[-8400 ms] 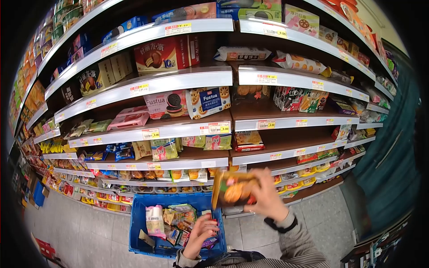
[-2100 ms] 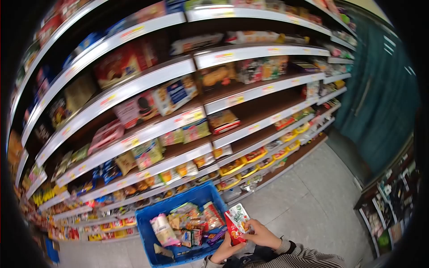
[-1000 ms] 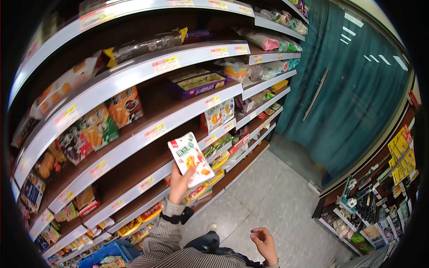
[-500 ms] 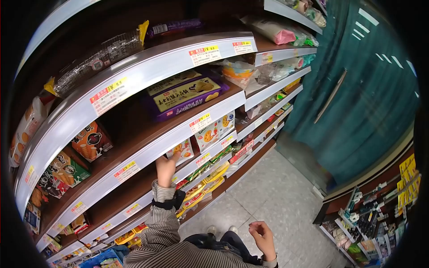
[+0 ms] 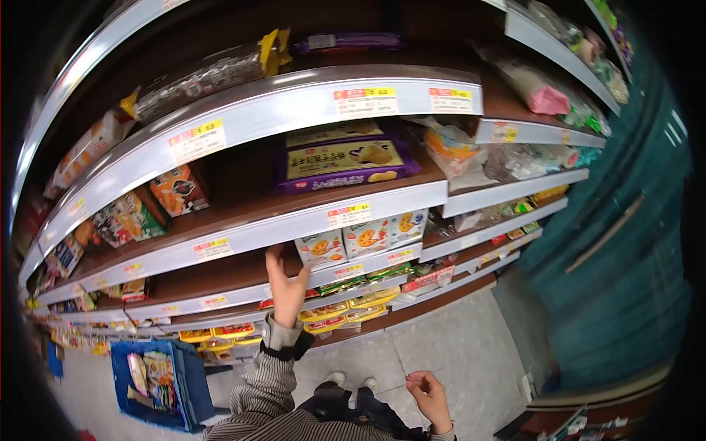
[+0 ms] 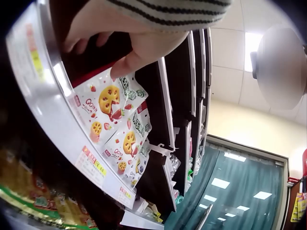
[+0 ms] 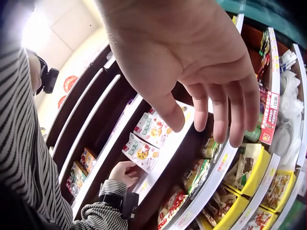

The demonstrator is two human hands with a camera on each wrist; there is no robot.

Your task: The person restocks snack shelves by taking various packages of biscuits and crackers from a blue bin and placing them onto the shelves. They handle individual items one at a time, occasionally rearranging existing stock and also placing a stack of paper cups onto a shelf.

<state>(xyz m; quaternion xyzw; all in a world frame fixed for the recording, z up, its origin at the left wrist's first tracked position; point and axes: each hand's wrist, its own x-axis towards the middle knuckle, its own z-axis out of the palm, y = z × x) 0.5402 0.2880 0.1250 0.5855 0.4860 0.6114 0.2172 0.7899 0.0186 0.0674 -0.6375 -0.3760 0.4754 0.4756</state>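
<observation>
A white snack pouch printed with a round biscuit and strawberries stands on a lower shelf. To its right is a matching pouch, then one with blueberries. My left hand is at the first pouch's left side, fingers reaching into the shelf and thumb spread. In the left wrist view the thumb lies right at the upper edge of that pouch. My right hand hangs low over the floor, fingers loosely bent, holding nothing; its palm fills the top of the right wrist view.
A blue basket of snack packs stands on the floor at the left. Above the pouches, a shelf edge with price tags juts out below purple biscuit packs. Yellow trays sit lower; a green curtain hangs at right.
A second ago my left hand held the strawberry pouch in front of the shelves. It set it beside the matching ones and has let go. My right hand stays low; the view has turned left.
</observation>
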